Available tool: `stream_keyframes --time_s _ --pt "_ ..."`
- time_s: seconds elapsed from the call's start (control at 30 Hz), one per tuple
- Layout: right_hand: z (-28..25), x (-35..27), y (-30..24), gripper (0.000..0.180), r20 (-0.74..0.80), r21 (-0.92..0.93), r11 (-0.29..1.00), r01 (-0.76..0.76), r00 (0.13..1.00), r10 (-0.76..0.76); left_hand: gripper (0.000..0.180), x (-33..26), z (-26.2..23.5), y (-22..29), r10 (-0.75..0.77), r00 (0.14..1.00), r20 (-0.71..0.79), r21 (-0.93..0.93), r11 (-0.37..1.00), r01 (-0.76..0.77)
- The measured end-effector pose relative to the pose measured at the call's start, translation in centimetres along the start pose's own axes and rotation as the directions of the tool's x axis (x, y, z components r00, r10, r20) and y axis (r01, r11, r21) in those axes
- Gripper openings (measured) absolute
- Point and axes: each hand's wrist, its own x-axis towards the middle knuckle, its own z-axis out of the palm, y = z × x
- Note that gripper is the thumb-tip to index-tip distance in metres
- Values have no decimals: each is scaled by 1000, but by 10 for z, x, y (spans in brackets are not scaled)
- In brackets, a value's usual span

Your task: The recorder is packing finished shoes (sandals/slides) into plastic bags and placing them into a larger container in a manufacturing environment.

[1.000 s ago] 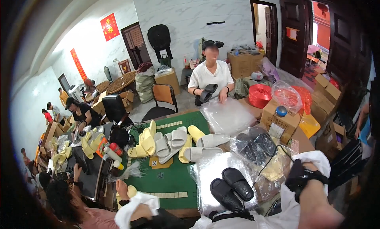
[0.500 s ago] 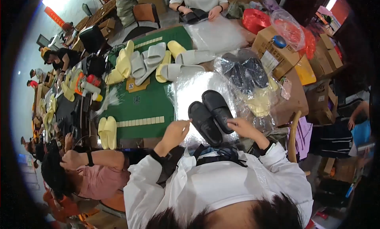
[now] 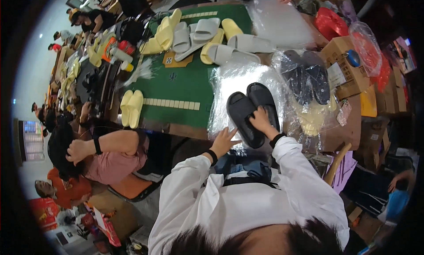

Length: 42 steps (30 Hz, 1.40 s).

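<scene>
Well, right hand touches black slippers, grip unclear — left hand spread.

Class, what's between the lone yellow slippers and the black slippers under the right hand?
Cream rectangular tiles on green mat, then shiny plastic, in the head view.

The person's right hand touches the black slippers, which lie side by side over shiny plastic. The left hand, fingers spread, is just beside the slippers' near left edge. Left of the slippers stretches a green mat; beyond them lie grey slippers; right of them, bagged dark slippers.
</scene>
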Motion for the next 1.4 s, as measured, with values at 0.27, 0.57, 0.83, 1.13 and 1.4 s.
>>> stream_keyframes --time_s 0.27,0.57,0.83,1.13,1.4 --pt "-73 -76 27 30 331 765 556 -325 939 93 49 9 12 6 -104 994 -19 169 980 106" --pt "-82 -151 10 27 644 690 543 -479 749 -157 73 14 -29 -17 -399 895 -199 -210 909 359" --pt "-37 -152 -25 35 556 718 549 -429 827 -81 38 4 21 -46 -212 934 -289 -30 977 212" --pt "-19 -158 -71 31 456 719 618 -317 887 -77 31 -2 17 -71 -127 945 -302 2 991 134" --pt "-2 -134 -88 43 -27 671 736 -96 988 154 35 -6 -40 -66 -308 773 -555 -339 932 127"
